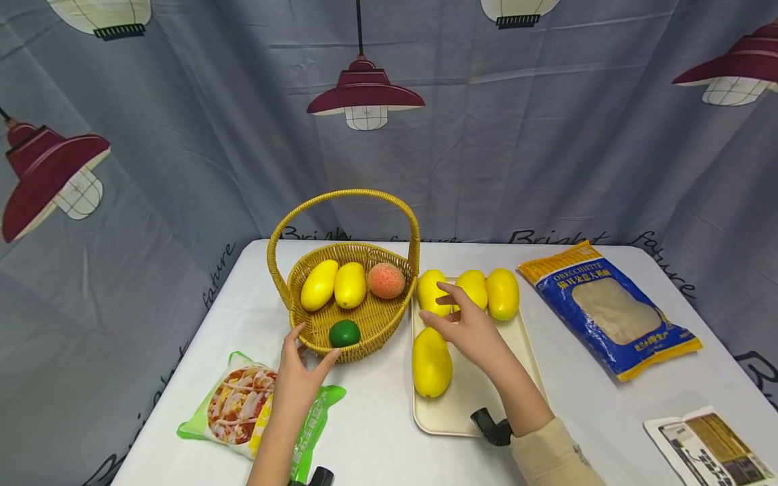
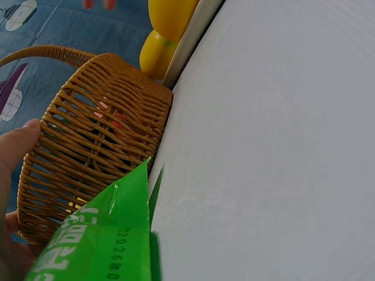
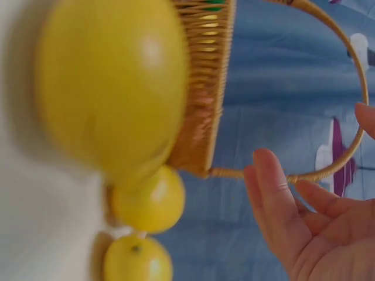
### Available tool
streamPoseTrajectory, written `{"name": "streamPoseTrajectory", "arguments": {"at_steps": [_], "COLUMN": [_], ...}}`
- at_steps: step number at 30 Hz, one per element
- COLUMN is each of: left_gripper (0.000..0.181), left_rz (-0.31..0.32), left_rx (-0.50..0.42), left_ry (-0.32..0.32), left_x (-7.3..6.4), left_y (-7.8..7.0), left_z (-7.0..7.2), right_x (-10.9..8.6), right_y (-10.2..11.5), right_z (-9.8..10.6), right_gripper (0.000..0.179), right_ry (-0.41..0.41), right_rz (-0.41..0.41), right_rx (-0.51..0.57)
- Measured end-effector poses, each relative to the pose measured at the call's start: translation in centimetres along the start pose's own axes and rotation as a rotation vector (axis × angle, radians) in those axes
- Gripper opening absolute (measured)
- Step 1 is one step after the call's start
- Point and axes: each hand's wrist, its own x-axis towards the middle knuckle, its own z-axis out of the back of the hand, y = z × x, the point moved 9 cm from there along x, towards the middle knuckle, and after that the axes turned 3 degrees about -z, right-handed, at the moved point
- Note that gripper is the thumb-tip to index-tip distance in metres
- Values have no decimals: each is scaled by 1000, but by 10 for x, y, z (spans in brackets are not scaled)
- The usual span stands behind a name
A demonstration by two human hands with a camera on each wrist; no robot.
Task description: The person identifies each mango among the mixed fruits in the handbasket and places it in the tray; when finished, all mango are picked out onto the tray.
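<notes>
1. At the lower right of the head view, a small printed packet point(image 1: 711, 449) lies flat on the white counter point(image 1: 377, 418)
2. At the lower left, a green food bag point(image 1: 243, 405) lies partly behind the left forearm; in the left wrist view its green end overlaps part of the basket point(image 1: 389, 324)
3. Left of centre, low in the frame, the left hand point(image 1: 300, 374) touches the near rim of the basket, fingers and thumb set wide apart along it; whether they grasp the rim or just rest against it, I cannot tell
4. Right of centre, the right hand point(image 1: 468, 331) reaches in from the lower right above the cream tray point(image 1: 468, 398), a beige sleeve point(image 1: 553, 459) behind it; its fingers are released and spread, with nothing between them, and the right wrist view shows them apart from the fruit
5. The tray takes up the lower middle; a single large yellow fruit point(image 1: 432, 364) sits along its left side, and three more yellow fruits point(image 1: 503, 294) stand in a row at its far end, the leftmost partly behind the right fingers
6. The basket stands upright at centre, just left of the tray, its tall handle point(image 1: 343, 192) arching over it; a green fruit point(image 1: 344, 333) lies near its front, with two yellow ones point(image 1: 350, 285) and an orange-pink fruit point(image 1: 386, 280) farther back
7. Toward the right edge, a blue and yellow pasta bag point(image 1: 608, 310) lies aslant
8. Behind everything hangs a grey-blue curtain point(image 1: 462, 155) printed with red lamps point(image 1: 366, 88)
</notes>
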Motion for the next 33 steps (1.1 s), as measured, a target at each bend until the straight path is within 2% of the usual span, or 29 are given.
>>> {"name": "streamPoseTrajectory", "arguments": {"at_steps": [6,12,16,21,24,29,33], "left_gripper": [98,98,98,98,98,97,98], "left_rz": [-3,-2,-1,-5,1,4,7], "left_rx": [3,2,3,16,14,13,15], "left_ry": [-10,-16,-15,-26,-29,-26,-23], "left_x": [0,1,0,-2,-3,-3,-2], "left_y": [-2,-2,-2,-2,0,0,0], "left_z": [2,2,1,-1,-2,-2,0], "right_x": [19,45,61,77,84,92,97], "right_y": [38,58,62,62,55,47,48], "right_z": [-16,-51,-75,-97,-110,-121,-128], "right_gripper": [75,72,70,72,77,82,84], "right_ry": [54,133,170,193,213,211,194], "right_rz": [89,122,113,72,31,15,28], "right_rx": [36,80,62,-38,-99,-149,-172]}}
